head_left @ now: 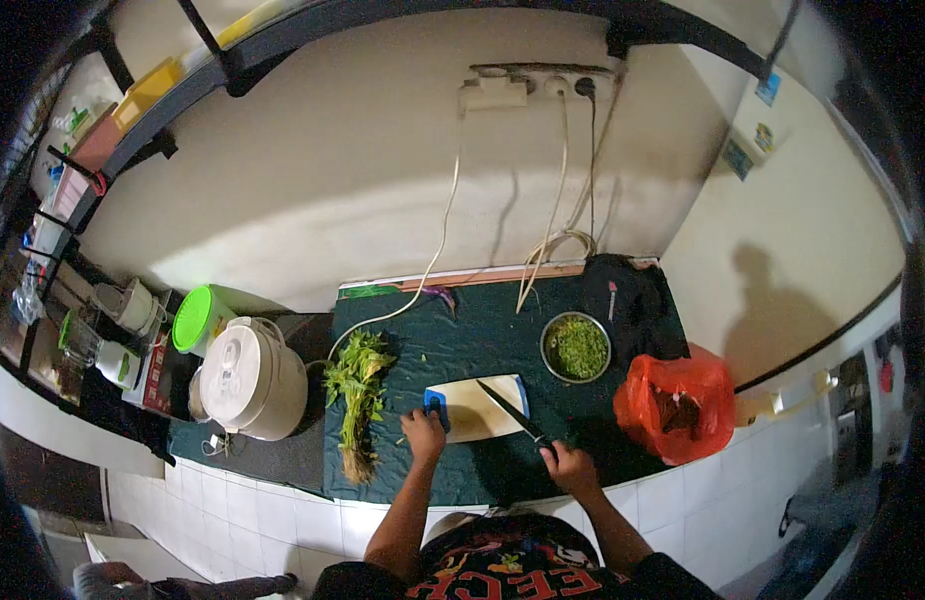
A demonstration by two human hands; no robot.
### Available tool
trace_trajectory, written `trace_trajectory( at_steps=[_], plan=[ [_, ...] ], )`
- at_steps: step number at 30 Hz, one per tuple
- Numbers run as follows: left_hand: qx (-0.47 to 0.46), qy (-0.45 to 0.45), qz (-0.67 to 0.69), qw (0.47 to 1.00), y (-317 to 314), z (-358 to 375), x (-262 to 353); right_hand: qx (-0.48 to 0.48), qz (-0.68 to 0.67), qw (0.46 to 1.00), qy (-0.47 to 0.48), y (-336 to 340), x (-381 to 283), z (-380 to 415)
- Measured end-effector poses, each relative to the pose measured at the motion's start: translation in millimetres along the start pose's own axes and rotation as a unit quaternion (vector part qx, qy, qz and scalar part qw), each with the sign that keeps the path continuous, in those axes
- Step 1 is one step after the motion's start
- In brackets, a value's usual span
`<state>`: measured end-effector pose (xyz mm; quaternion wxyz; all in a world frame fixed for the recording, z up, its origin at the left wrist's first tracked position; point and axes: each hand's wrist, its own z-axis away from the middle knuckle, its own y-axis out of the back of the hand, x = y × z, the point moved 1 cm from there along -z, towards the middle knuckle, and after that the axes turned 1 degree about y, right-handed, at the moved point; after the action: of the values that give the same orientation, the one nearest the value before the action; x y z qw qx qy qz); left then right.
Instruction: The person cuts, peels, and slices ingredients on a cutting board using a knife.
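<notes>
A white cutting board (463, 425) with blue ends lies on the dark green cloth. My left hand (424, 437) is closed at its left end, by the blue handle. A kitchen knife (506, 406) is in my right hand (571, 468), its fingers wrapped round the black handle. The blade slants up and left over the board's right part. Left of the board lies a bunch of leafy greens (358, 395), roots toward me. Beyond the board on the right, a round metal bowl (609, 350) holds finely chopped greens (575, 345).
An open red plastic bag (708, 395) stands at the table's right end. A white rice cooker (248, 380) and a green-lidded tub (198, 320) are on the left. A cord (445, 235) runs down the wall to the table. Part of another person (173, 588) shows at lower left.
</notes>
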<state>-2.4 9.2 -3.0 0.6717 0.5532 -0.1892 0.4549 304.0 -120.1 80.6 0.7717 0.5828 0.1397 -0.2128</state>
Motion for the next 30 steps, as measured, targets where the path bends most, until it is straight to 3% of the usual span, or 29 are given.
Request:
trace_trajectory(
  at_steps=[2, 3, 5, 9, 13, 14, 15, 17, 18, 19, 20, 22, 24, 25, 27, 28, 29, 30],
  plan=[
    [0.186, -0.198, -0.213, 0.939, -7.8, -2.2, 42.5, 0.063, 0.005, 0.998, 0.019, 5.3, 11.2, 3.7],
    [0.191, -0.192, -0.243, 0.931, 28.0, -31.3, 44.8, 0.049, -0.022, 0.998, 0.027, -6.9, -18.6, 0.2],
    [0.079, -0.315, -0.362, 0.873, 11.4, -70.6, 48.6, 0.103, -0.103, 0.988, 0.042, -3.2, -15.7, 26.5],
    [0.091, -0.468, -0.486, 0.732, -16.9, -190.4, 109.6, 0.062, -0.017, 0.998, -0.005, -26.4, 24.2, 35.9],
    [0.11, -0.409, -0.598, 0.68, -45.3, -264.1, 150.3, 0.101, -0.035, 0.994, -0.026, -25.2, 34.0, 69.3],
    [0.087, -0.376, -0.653, 0.651, -49.0, -282.2, 155.5, 0.062, -0.058, 0.995, -0.054, -21.7, 30.0, 76.7],
    [0.084, -0.381, -0.653, 0.649, -53.0, -287.7, 159.9, 0.022, -0.079, 0.993, -0.079, -21.3, 28.8, 81.5],
    [0.077, -0.343, -0.579, 0.735, -54.2, -291.2, 164.0, 0.014, -0.054, 0.992, -0.11, -24.4, 29.6, 89.1],
    [0.13, -0.4, -0.533, 0.734, -56.5, -285.7, 160.0, 0.021, -0.082, 0.989, -0.122, -21.1, 27.1, 93.1],
    [0.132, -0.4, -0.534, 0.733, -55.9, -282.3, 156.2, 0.029, -0.112, 0.984, -0.133, -19.6, 24.6, 94.8],
    [0.087, -0.407, -0.548, 0.726, -57.1, -275.4, 149.5, 0.069, -0.09, 0.993, -0.038, -18.2, 23.1, 96.6],
    [0.014, -0.441, -0.518, 0.733, -43.6, -243.3, 148.5, 0.064, -0.094, 0.993, -0.029, -17.8, 17.8, 87.1],
    [-0.035, -0.299, -0.376, 0.876, -29.0, -178.7, 162.1, 0.055, -0.072, 0.996, -0.025, -8.8, 7.7, 73.9],
    [-0.062, -0.296, -0.332, 0.894, -29.4, -162.6, 147.6, 0.052, -0.072, 0.996, -0.024, -12.1, 5.8, 68.4],
    [-0.062, -0.309, -0.279, 0.907, -17.2, -99.0, 122.6, 0.175, -0.083, 0.98, 0.041, -24.1, -1.3, 54.6],
    [-0.068, -0.325, -0.223, 0.917, -8.1, -56.4, 125.9, 0.191, -0.068, 0.976, 0.083, -19.1, -15.3, 49.7],
    [-0.095, -0.238, -0.217, 0.942, -14.7, -38.1, 107.2, 0.171, -0.096, 0.978, 0.068, -25.6, -20.1, 42.8],
    [-0.1, -0.247, -0.231, 0.936, -19.1, -21.2, 93.6, 0.152, -0.123, 0.979, 0.053, -32.0, -24.9, 35.8]
  ],
)
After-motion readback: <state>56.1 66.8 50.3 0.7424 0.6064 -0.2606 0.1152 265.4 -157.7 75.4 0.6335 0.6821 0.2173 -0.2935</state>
